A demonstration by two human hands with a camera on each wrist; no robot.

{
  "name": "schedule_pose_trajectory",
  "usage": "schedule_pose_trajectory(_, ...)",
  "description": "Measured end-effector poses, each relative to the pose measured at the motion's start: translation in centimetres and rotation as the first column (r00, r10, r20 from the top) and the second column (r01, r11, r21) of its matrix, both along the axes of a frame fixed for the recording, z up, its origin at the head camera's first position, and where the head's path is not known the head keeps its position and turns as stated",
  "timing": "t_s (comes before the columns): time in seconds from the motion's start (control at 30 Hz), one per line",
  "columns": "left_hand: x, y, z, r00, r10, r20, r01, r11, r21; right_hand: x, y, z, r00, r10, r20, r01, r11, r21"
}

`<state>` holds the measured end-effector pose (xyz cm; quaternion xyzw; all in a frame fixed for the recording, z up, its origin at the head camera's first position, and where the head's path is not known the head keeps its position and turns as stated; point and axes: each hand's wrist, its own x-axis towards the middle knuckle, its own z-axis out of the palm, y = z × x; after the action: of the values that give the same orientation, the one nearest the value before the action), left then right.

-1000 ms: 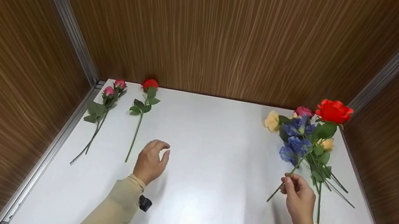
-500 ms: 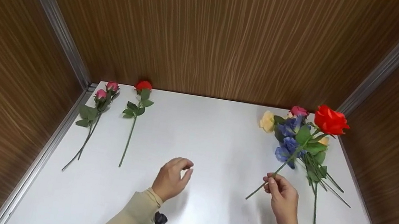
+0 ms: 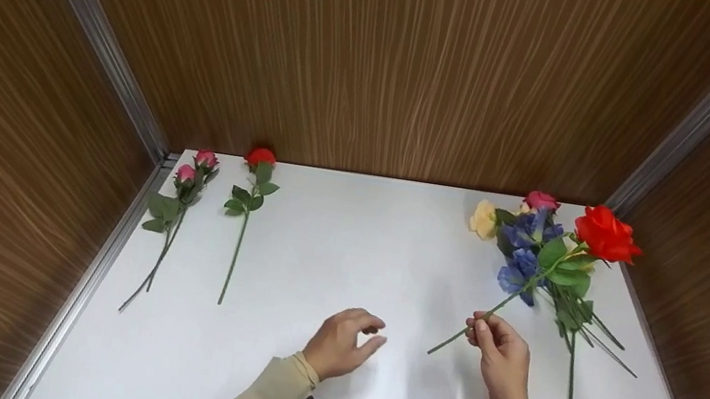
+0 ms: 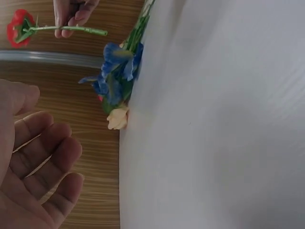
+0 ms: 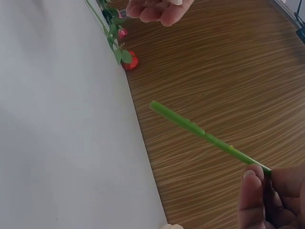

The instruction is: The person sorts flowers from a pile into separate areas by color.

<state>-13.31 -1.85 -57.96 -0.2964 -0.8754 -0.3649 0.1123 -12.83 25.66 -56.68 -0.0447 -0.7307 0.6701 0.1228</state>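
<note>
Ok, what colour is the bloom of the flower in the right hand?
The bloom is bright red; it shows best in the head view.

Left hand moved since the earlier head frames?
Yes. In the head view, the left hand has moved right and slightly down the picture, away from the red rose lying at left.
</note>
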Motion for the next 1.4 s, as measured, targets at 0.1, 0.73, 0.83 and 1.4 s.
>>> schedule_pose_trajectory(0.1,0.2,0.9,-0.1,0.998,-0.046,0.034,0.047,0.999,-0.025,0.0,-0.3,0.1,1.000,0.013,0.014,-0.012,1.000,-0.012)
schedule_pose_trajectory(0.73,0.2,3.6,-0.7,0.992,-0.056,0.111,0.062,0.997,-0.050,0.4,-3.2,-1.0,0.990,0.096,0.099,-0.077,0.980,-0.185)
schedule_pose_trajectory(0.83,0.0,3.6,-0.7,0.994,-0.041,0.102,0.047,0.997,-0.053,0.3,-3.4,-1.0,0.990,0.103,0.101,-0.082,0.979,-0.187)
schedule_pose_trajectory(1.4,-1.1,4.4,0.3,0.990,-0.078,0.116,0.093,0.986,-0.136,0.2,-4.5,-1.4,0.984,0.112,0.137,-0.082,0.974,-0.212)
